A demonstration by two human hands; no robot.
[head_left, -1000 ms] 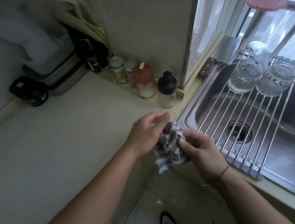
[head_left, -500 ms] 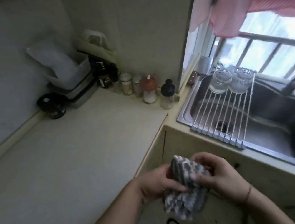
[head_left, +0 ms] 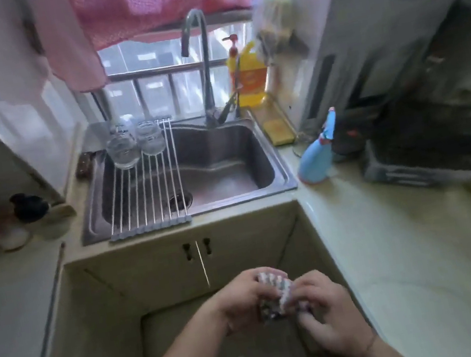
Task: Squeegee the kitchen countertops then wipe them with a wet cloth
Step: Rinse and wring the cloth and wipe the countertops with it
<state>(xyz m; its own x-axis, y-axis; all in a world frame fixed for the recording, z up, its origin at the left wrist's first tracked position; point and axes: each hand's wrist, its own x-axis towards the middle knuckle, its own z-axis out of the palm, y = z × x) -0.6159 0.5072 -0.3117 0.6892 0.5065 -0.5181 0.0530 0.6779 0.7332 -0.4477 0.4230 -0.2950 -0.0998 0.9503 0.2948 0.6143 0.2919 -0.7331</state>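
Hands meet over the floor in front of the sink cabinet (head_left: 199,265), both gripping a bunched, striped cloth (head_left: 275,291) well below counter height. The left hand (head_left: 242,300) curls its fingers round the cloth's left side; the right hand (head_left: 328,312) pinches its right edge between thumb and fingertips. The cloth is wadded into a short roll, its long axis running from upper left to lower right between the two hands, its pale ribbed face turned up toward the camera.

Above them a steel sink (head_left: 284,170) sits in the pale countertop (head_left: 412,257), which wraps round both sides of the person. A roll-up wire rack (head_left: 150,198) covers the sink's left half, with two clear glass jars (head_left: 135,143) standing at its far end. The tall gooseneck faucet (head_left: 203,68) rises behind the basin before a barred window, where pink cloths (head_left: 125,12) hang overhead. A yellow pump bottle (head_left: 250,76) stands to the right of the faucet, and a yellow sponge (head_left: 279,132) lies beside the sink's right rim. On the right counter, a blue spray bottle (head_left: 317,155) stands just beside a dark, blurred appliance (head_left: 428,146). On the left counter, a blurred cluster of small condiment bottles (head_left: 10,219) stands near the sink's corner. Sink, rack and bottles all stand well apart from the cloth.
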